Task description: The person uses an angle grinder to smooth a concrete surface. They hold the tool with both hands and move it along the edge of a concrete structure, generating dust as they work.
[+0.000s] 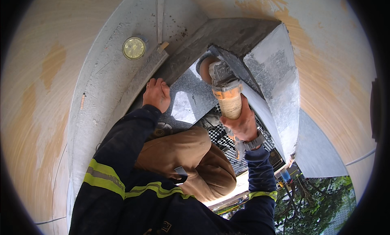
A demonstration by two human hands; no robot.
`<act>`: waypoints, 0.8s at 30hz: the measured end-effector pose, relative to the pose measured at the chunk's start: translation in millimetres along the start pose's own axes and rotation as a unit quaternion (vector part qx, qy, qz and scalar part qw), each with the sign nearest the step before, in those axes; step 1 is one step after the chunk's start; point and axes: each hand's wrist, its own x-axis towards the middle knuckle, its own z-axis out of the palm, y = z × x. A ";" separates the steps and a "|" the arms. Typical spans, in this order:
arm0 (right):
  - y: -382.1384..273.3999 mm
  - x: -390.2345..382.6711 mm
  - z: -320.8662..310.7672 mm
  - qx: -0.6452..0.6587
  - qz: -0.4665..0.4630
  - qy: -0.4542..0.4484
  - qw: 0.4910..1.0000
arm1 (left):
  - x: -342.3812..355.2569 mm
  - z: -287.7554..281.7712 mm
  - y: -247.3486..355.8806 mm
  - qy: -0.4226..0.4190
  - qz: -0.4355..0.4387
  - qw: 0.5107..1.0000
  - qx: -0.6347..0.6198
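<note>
Two hands are at work on one grey steel box-shaped bracket [227,36] that juts from a curved, pale, rust-streaked wall [44,93]. One angle grinder [225,90] with a dusty orange body is held up against the underside of that bracket, its single disc [205,68] pressed at the bracket's lower left edge. The right hand [243,123] is wrapped tight around the grinder's body just below the bracket, fingers fully closed on it, with one wristwatch [252,145] on the wrist. The left hand [156,95] lies to the lower left of the bracket, fingers held together and curled over the edge of a grey steel plate [109,72], gripping no tool. One round yellowish lamp [134,48] sits on that plate, left of the bracket. Both sleeves are dark blue, each with one yellow reflective band. One tan knee [195,158] rises below the bracket, and a patch of perforated metal mesh [227,143] shows beside it
</note>
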 end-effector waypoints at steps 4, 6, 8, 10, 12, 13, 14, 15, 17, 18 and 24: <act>-11.8 3.0 0.1 -0.026 0.021 0.004 0.999 | -0.3 -0.5 -1.7 -0.004 -0.001 1.000 -0.001; -15.7 5.0 -0.1 -0.006 0.040 0.003 0.999 | -0.1 -0.6 -0.8 -0.005 -0.005 1.000 -0.002; -8.7 5.1 0.2 -0.017 0.010 0.009 1.000 | 0.3 -0.9 0.7 -0.007 -0.007 1.000 -0.003; -8.0 4.1 0.1 -0.022 -0.001 0.008 1.000 | 0.0 -1.0 1.3 -0.008 -0.010 1.000 -0.002; -13.4 3.2 -0.4 -0.021 0.009 0.002 1.000 | -0.5 -1.0 1.0 -0.007 -0.012 1.000 0.002; -14.5 3.7 0.0 -0.016 0.016 0.004 1.000 | -0.5 -0.8 1.0 -0.010 -0.015 1.000 0.002; -15.3 4.6 0.4 -0.012 0.023 0.006 1.000 | -0.5 -0.7 1.0 -0.012 -0.018 1.000 0.001; -15.8 5.1 0.7 -0.007 0.031 0.009 0.999 | -0.5 -0.5 1.0 -0.014 -0.021 1.000 0.001; -16.3 5.5 0.6 -0.003 0.035 0.006 0.999 | -0.8 -2.0 2.1 -0.011 -0.021 1.000 -0.001; -16.5 5.5 0.7 -0.001 0.038 0.004 0.999 | -1.1 -2.5 2.5 -0.009 -0.020 1.000 -0.002; -19.2 4.3 3.1 -0.029 0.015 0.013 0.999 | 0.1 -0.9 1.9 -0.014 -0.015 1.000 0.001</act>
